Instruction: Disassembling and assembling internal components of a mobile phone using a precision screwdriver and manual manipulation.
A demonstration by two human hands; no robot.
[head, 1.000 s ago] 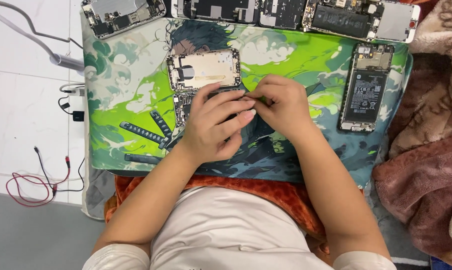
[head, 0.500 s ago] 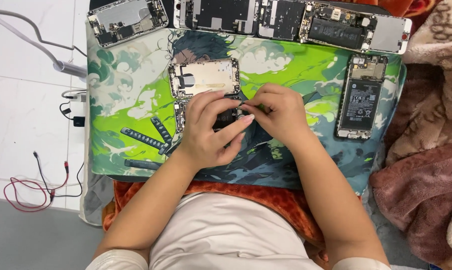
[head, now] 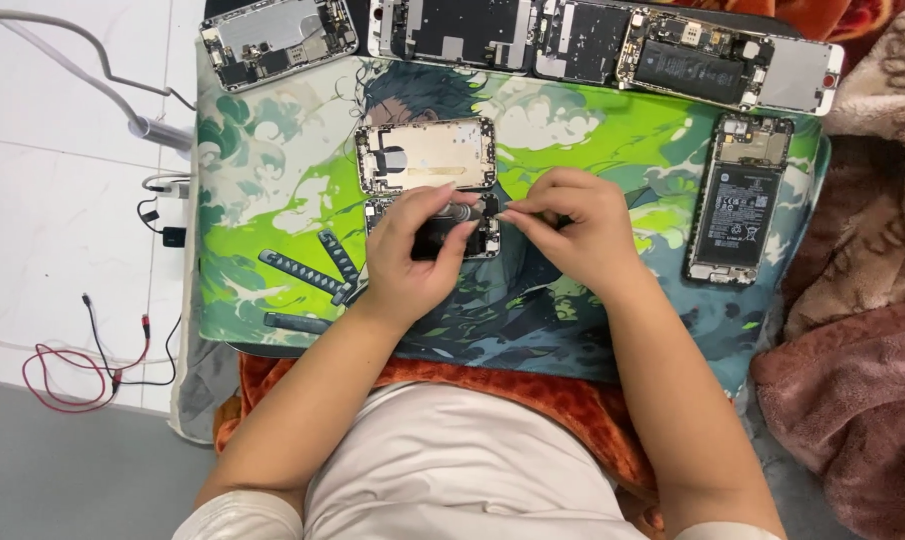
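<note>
**Both hands at an opened phone on the printed mat**

While red and black wires (head: pixel 68 365) trail over the white floor at the far left, the work sits on a green-and-blue printed mat (head: pixel 263 250) that carries everything else. Near its left edge lie a few dark, ribbed strips (head: pixel 303 272), apart from the hands.

At the mat's middle is the opened phone (head: pixel 428 185), back cover off, its long axis running away from the person, top end pointing toward the far edge. Its upper half shows a pale metal shield; the lower half is dark and partly hidden. Judging by that, the opening is done and work inside the lower half is under way; what is left cannot be told.

The left hand (head: pixel 413 255) rests over the phone's lower part, fingers curled round a small grey tool (head: pixel 461 212) held roughly crosswise to the phone. Just beside it, the right hand (head: pixel 573 225) has fingers pinched together toward the same spot; whether they grip anything cannot be told.

Along the far edge runs a row of other stripped phones (head: pixel 533 35). At the right lies another open phone (head: pixel 738 200), battery showing, lengthwise like the first, next to a brown blanket (head: pixel 853 390).
</note>
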